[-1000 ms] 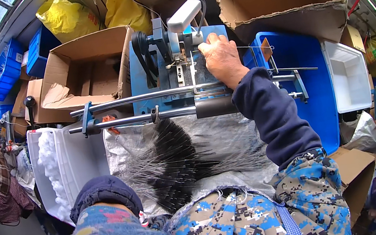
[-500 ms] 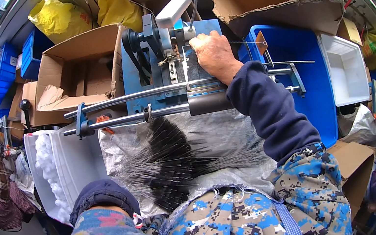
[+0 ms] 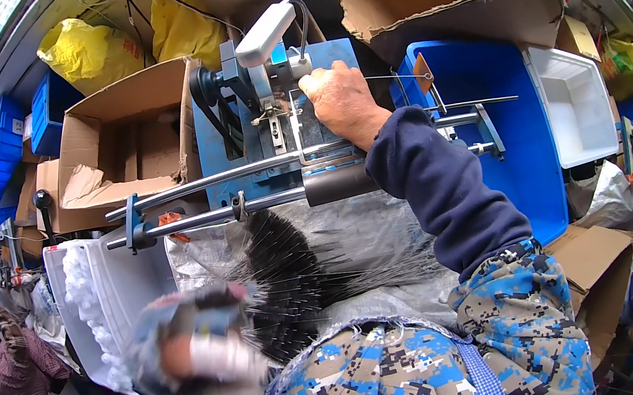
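My right hand [image 3: 343,101] rests at the blue bench machine [image 3: 327,133], its fingers curled down over a part hidden beneath them. Beside that hand stands a thin upright wire frame on the machine's slide. Low on the left, my left hand [image 3: 185,355] is smeared by motion, and a white patch blurs beside it; its fingers cannot be made out. Between my arms, a fanned bundle of thin dark wires [image 3: 282,266] with pale tips lies on a silvery sheet [image 3: 372,230] across my lap. Two metal rails [image 3: 234,179] cross the machine's front.
On the left are an open cardboard box [image 3: 120,147] and a white bin [image 3: 132,270] with white fluffy material. A deep blue bin [image 3: 538,194] and a white tray [image 3: 573,104] stand on the right. Other people work at both sides.
My left arm has swung inward and the hand now shows, blurred, near the wires. My right hand keeps its place on the machine. The whole view has shifted slightly.
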The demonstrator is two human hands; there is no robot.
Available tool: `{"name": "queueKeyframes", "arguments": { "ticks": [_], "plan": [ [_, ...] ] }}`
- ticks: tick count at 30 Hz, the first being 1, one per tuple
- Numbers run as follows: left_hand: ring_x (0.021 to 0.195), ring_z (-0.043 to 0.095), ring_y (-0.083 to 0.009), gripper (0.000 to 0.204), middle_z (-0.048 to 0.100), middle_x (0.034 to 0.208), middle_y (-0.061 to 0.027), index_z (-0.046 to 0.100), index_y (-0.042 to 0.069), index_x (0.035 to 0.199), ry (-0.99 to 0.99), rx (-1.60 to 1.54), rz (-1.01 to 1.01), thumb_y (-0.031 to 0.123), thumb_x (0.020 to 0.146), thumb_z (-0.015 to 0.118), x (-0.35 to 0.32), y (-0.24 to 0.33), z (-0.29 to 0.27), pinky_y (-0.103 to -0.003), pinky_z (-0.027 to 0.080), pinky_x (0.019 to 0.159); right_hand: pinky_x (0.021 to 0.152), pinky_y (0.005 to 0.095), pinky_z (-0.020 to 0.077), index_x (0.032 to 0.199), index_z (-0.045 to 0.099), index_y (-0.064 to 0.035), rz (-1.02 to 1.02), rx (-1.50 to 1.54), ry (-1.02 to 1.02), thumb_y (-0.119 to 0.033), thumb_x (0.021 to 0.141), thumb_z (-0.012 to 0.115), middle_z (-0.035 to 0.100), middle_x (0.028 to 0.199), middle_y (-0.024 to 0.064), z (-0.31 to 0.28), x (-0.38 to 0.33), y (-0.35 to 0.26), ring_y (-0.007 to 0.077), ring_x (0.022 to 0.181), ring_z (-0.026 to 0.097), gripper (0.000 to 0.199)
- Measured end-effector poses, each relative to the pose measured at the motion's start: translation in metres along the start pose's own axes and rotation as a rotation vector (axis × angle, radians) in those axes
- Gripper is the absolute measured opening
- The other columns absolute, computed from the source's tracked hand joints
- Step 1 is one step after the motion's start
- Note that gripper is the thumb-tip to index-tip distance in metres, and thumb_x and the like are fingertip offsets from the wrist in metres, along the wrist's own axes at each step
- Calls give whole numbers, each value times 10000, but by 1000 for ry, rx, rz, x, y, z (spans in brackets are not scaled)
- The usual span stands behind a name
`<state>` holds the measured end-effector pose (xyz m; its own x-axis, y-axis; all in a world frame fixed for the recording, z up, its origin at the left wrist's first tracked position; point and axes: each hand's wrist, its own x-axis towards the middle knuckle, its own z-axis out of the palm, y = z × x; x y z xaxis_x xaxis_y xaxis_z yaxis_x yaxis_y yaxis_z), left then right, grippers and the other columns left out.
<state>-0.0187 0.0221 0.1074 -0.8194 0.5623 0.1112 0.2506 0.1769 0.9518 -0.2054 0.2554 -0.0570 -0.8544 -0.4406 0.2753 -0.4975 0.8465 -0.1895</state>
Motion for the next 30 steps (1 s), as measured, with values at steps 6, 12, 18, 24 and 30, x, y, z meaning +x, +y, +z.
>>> {"name": "queueKeyframes", "arguments": {
  "ticks": [6,12,18,24,30],
  "plan": [
    [948,568,-336,547,568,1067,-187,470,30,1211,-268,1164,-287,210,719,628,-24,-131,26,-413,465,798,655,425,437,801,593,-90,-6,-1,16,-106,735,504,608,802,83,2,-2,2,299,801,554,112],
    [1033,506,-375,549,533,1116,-198,447,-22,1193,-209,810,-379,50,680,631,-28,-148,27,-403,425,880,665,407,444,820,605,-92,9,-35,-1,-97,733,514,609,801,69,0,-2,0,283,802,559,126],
    [1005,520,-380,595,539,1102,-183,439,45,1226,-116,780,-372,40,666,639,-16,-128,26,-406,435,858,664,398,449,831,606,-91,16,-56,-12,-88,736,514,610,799,70,0,-2,2,283,793,563,132],
    [884,576,-282,638,565,1053,-128,429,89,1255,174,900,-132,-36,667,642,-13,-118,27,-357,468,780,660,402,448,823,610,-96,-2,-39,-7,-100,740,516,618,812,72,2,-1,0,284,813,567,125],
    [688,568,-123,537,595,970,-108,441,99,1253,609,405,57,-97,768,565,-20,-101,16,-237,472,564,744,436,404,821,624,-111,44,84,-41,-125,750,505,624,828,64,12,5,8,271,840,558,140]
  ]
}}
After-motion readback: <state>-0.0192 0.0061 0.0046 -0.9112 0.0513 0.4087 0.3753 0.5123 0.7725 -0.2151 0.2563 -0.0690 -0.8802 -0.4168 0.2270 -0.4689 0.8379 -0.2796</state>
